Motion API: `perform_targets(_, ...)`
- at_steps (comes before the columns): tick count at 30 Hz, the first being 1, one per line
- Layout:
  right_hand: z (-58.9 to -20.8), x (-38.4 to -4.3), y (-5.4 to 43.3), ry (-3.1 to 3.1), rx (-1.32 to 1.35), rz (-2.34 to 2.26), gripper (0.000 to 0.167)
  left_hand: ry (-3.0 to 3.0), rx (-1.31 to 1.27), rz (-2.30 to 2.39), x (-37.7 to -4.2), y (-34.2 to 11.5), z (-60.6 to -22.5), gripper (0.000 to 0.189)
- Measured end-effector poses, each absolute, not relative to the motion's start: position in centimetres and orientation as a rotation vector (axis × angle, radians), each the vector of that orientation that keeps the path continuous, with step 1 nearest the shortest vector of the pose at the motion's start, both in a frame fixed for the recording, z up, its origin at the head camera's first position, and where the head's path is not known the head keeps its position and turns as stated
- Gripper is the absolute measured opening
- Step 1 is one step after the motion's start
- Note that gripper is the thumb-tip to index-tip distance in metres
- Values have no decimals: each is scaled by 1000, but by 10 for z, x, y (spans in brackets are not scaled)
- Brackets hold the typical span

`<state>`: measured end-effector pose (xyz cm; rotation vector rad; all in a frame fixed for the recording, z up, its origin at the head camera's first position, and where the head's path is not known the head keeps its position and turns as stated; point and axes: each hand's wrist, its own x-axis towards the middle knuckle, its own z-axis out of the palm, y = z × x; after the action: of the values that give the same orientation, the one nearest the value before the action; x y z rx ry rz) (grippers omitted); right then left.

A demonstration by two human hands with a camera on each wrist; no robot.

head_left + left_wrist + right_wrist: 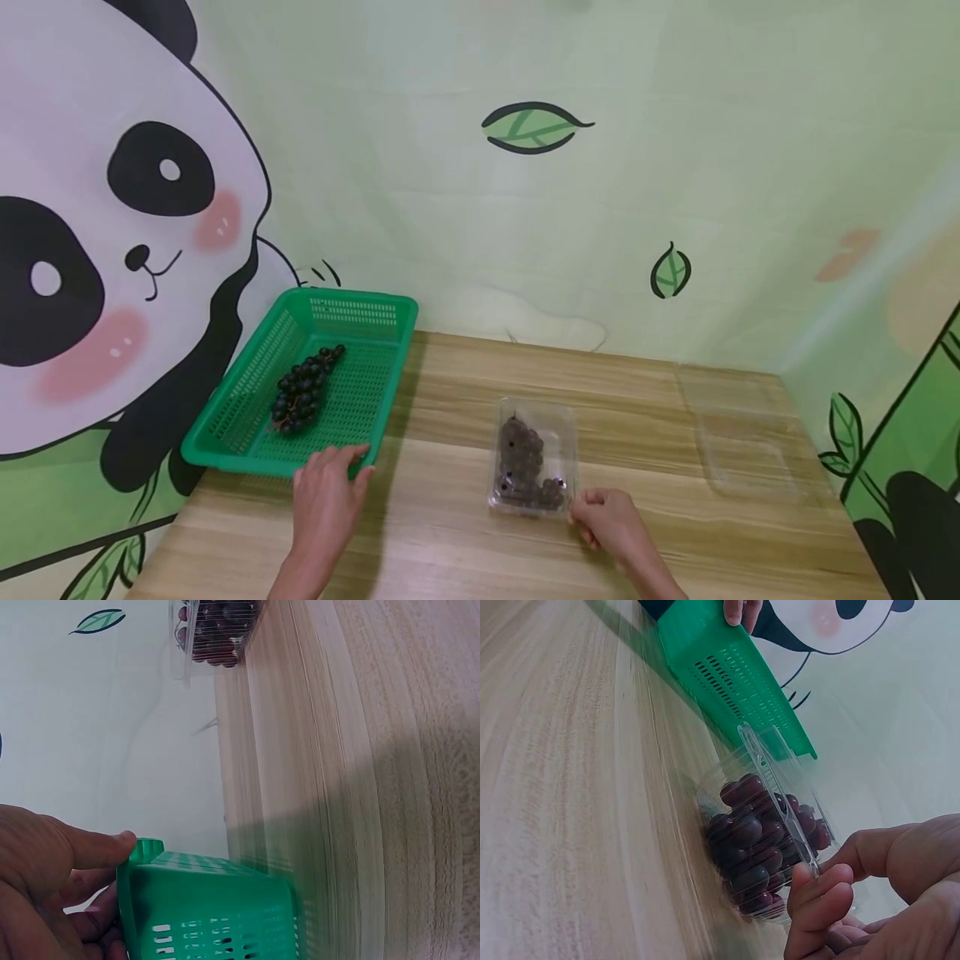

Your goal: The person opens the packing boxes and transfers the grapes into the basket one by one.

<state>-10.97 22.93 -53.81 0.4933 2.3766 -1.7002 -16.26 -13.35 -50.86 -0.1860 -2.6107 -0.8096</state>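
Head view. Left side: a green rectangular basket of perforated plastic point(360, 383), its far rim close to the printed pale-green wall cloth point(420, 208). Inside, one long bunch of dark, round grapes point(302, 392) lies left of the middle, with basket floor showing between it and the right wall. Left hand point(327, 492) at the basket's near right corner, holding the rim. Near the middle of the wood-grain tabletop point(450, 500): a small clear plastic box point(561, 433), upright, well in from the back edge. Dark grapes in the box point(519, 454) sit mostly to its left and near sides. Right hand point(606, 518) pinches the near right corner. A strip of wood separates basket and box; a broader stretch runs right to a faint clear plastic container point(750, 458) near the tabletop's back right corner, outline hard to read.

Left wrist view. Thumb over the green rim, fingers bent beneath it; basket wall slopes down to the wood. Box cut off by the frame's top.

Right wrist view. Thumb and forefinger narrow on the box's clear rim; purple-red fruit shows through the side. Basket behind, fingers on its rim.
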Motion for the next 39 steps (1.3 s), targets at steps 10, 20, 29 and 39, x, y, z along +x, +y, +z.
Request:
perform_targets(10,-539,-104,229,2363,503,-1708,7,-2641,-158,-811,-164,-133,-510,29)
perform_targets(20,-538,-102,229,2337,490,-1746,7,-2655,-139,-834,-161,-130,-509,30)
perform_targets(29,-537,-102,229,2328,496,-1754,7,-2475,-167,-887,-159,-123,-513,22)
perform_targets(39,-539,-101,229,2340,522,-1752,5,-2407,-276,-950,-157,-102,-515,24)
